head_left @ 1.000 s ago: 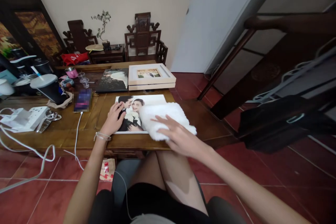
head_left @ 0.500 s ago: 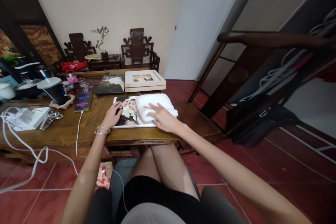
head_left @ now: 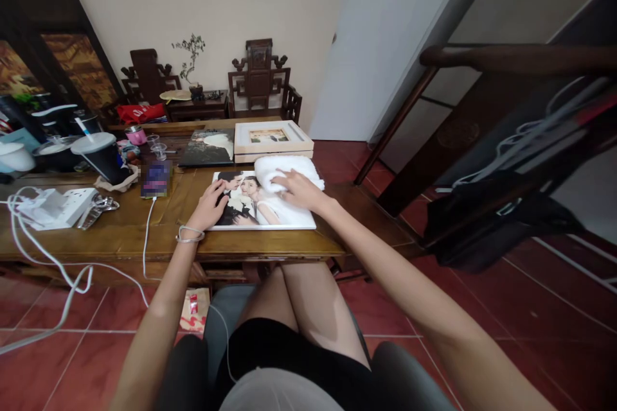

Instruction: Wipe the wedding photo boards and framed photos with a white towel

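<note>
A photo panel [head_left: 247, 210] with a picture of two people in wedding dress lies flat on the wooden table [head_left: 130, 241]. My left hand [head_left: 210, 204], with a bangle at the wrist, rests flat on the panel's left side, fingers stretched. On the upper right of the panel is a folded white towel [head_left: 270, 167]. My right hand [head_left: 301, 190] lies on top of the towel, pressing it with fingers spread. The fingertips lie on the cloth; part of the towel is hidden under the hand.
Behind the panel are a dark photo panel [head_left: 208, 148] and a pale box frame [head_left: 272, 135]. A lidded cup [head_left: 103, 157], a phone [head_left: 155, 178] on a white cable, and a power strip [head_left: 67, 207] are at left. Carved chairs [head_left: 259, 77] stand beyond.
My right hand has slid the towel up and away from me across the panel, uncovering its lower right part. The left hand stays on the left side. The camera view has shifted slightly.
</note>
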A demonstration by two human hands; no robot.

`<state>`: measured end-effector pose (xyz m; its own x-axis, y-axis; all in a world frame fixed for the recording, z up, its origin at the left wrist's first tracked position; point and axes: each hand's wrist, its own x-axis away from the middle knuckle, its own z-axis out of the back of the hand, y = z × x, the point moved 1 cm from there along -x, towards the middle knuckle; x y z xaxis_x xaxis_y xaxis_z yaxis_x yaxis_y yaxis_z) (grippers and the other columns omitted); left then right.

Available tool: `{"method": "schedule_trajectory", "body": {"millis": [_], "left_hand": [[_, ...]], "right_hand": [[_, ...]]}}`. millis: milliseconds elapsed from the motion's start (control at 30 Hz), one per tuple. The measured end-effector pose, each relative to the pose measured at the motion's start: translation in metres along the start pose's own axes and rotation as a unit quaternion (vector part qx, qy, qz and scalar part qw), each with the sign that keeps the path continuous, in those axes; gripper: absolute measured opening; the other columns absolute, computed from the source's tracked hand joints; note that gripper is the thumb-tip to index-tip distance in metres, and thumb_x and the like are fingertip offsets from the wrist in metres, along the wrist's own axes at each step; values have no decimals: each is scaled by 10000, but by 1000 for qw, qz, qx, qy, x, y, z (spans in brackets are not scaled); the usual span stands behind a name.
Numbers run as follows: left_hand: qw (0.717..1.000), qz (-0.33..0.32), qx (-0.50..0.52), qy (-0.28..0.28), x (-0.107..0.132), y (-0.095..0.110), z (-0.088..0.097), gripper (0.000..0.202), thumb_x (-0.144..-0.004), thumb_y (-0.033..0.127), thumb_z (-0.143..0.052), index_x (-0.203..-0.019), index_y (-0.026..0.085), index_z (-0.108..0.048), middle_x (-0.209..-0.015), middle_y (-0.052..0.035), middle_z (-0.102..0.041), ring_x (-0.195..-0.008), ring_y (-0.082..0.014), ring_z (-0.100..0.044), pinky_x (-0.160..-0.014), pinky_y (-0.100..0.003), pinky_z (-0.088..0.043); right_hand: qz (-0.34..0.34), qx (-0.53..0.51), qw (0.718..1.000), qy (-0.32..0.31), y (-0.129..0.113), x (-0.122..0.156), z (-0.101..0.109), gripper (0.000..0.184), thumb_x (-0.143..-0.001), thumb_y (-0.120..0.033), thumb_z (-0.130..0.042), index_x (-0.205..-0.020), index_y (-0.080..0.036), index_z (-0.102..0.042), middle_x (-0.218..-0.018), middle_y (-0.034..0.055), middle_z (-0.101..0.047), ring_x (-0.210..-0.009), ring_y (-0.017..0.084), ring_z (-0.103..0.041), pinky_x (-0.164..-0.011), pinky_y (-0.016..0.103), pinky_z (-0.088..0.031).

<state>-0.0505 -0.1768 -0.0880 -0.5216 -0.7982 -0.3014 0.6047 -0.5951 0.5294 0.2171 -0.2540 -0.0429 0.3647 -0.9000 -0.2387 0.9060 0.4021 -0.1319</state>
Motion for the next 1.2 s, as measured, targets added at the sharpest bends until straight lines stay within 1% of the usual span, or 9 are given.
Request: {"method": "schedule_trajectory", "body": {"millis": [100, 167, 400, 500, 600, 733, 900, 1033, 1200], "left_hand": [[1000, 0, -3, 6, 1, 1, 0, 518, -956, 343, -427, -1416, 120, -513, -1541, -155, -437, -1461, -260, -361, -1227, -434, -249], [1000, -1, -4, 10, 2, 1, 0, 503, -957, 345, -426, -1405, 141, -526, -1533, -139, -453, -1458, -257, -367, -1228, -442, -247], [1000, -13, 7, 26, 3, 2, 1, 479, -950, 349, -437, -1367, 155, -568, -1509, -122, -489, -1443, -260, -393, -1226, -455, -262], [999, -16, 10, 27, 3, 2, 2, 475, -943, 342, -447, -1355, 146, -579, -1500, -129, -499, -1431, -269, -411, -1218, -462, -278], [999, -16, 10, 25, 4, 2, 3, 477, -941, 337, -451, -1350, 129, -583, -1497, -146, -497, -1428, -274, -415, -1217, -465, -278], [1000, -13, 9, 23, 4, 1, 3, 463, -940, 333, -465, -1351, 156, -585, -1497, -127, -501, -1433, -262, -408, -1219, -460, -275], [1000, -7, 6, 22, 4, 1, 4, 469, -944, 323, -467, -1360, 139, -580, -1499, -143, -498, -1428, -258, -419, -1216, -443, -283], [1000, -7, 8, 24, 3, 1, 3, 460, -946, 303, -457, -1349, 126, -591, -1491, -152, -506, -1423, -265, -426, -1214, -455, -281], [999, -15, 13, 32, 3, 3, 3, 455, -942, 288, -459, -1330, 105, -610, -1483, -164, -512, -1407, -270, -447, -1205, -446, -296]], "right_hand": [[-16, 2, 1000, 9, 6, -14, -4, 441, -824, -51, -449, -1236, -68, -605, -1287, 250, -636, -1389, 375, -434, -1082, 592, -337], [-14, 3, 1000, 8, -1, -7, -5, 427, -814, -43, -466, -1210, -61, -623, -1310, 262, -617, -1390, 379, -431, -1104, 594, -314], [67, -18, 998, -1, -62, 86, 6, 413, -756, -14, -469, -1075, -171, -678, -1528, 142, -463, -1461, 354, -323, -1157, 637, -266], [100, -35, 994, -17, -77, 108, 11, 408, -731, -15, -461, -1035, -175, -683, -1530, 130, -462, -1466, 351, -310, -1163, 641, -262], [97, -39, 994, -17, -70, 95, 13, 409, -750, -28, -453, -1060, -174, -676, -1490, 150, -508, -1446, 331, -359, -1155, 612, -294], [37, -9, 999, -15, -35, 40, 8, 428, -791, -42, -454, -1158, -149, -645, -1305, 177, -649, -1409, 311, -428, -1129, 549, -335], [-12, 5, 1000, 9, -3, -11, 0, 444, -824, -43, -443, -1238, -75, -601, -1266, 242, -648, -1370, 367, -460, -1074, 583, -358], [-11, 8, 1000, 1, -15, 6, -2, 428, -816, -35, -462, -1213, -65, -620, -1315, 259, -614, -1403, 370, -416, -1104, 590, -325], [52, -17, 998, -11, -60, 71, 3, 400, -777, -28, -466, -1106, -137, -665, -1519, 173, -464, -1464, 369, -308, -1161, 623, -252]]}}
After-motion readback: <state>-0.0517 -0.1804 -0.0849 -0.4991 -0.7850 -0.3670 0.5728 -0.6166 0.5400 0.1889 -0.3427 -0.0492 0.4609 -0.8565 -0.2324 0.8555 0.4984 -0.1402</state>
